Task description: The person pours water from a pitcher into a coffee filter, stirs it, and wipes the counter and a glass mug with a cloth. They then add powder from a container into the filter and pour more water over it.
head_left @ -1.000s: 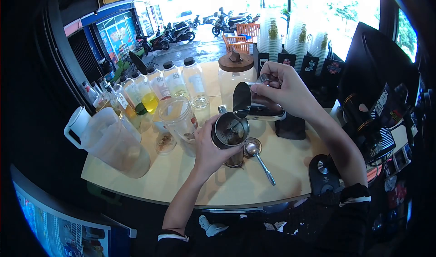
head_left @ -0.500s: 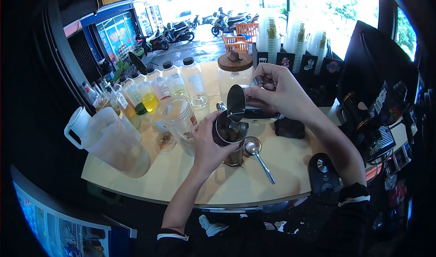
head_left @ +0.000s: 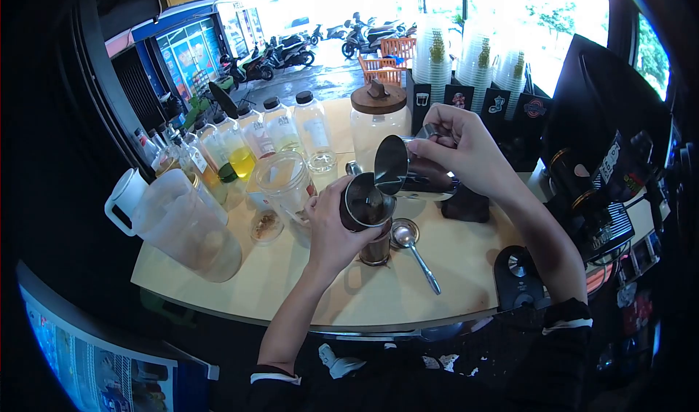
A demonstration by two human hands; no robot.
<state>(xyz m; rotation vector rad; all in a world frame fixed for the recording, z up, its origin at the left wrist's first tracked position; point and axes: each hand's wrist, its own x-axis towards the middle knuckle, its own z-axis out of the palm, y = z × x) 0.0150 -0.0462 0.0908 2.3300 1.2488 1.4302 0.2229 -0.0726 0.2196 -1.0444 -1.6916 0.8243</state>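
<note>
My left hand (head_left: 331,226) is wrapped round the upper part of a dark metal cup (head_left: 368,201), whose open mouth faces up toward me. Shiny metal shows below that hand, near the tabletop. With the fingers of my right hand (head_left: 466,150) closed on its handle, a steel pitcher (head_left: 419,175) is held tilted, its lip over the cup's rim. Some dark liquid shows inside the cup. Just right of the cup lies a metal utensil (head_left: 416,255) with a round head and long handle. A clear open jar (head_left: 282,182) stands left of my left hand.
A large plastic pitcher (head_left: 191,226) stands at the table's left. Capped bottles (head_left: 279,124) line the back, beside a wooden-lidded glass jar (head_left: 378,120). Stacked plastic cups (head_left: 435,59) rise at the back right. A dark cloth (head_left: 466,205) and a black device (head_left: 518,273) are at right.
My right hand and the steel pitcher have shifted slightly right and up, and the pitcher is less steeply tipped. My left hand stays on the cup.
</note>
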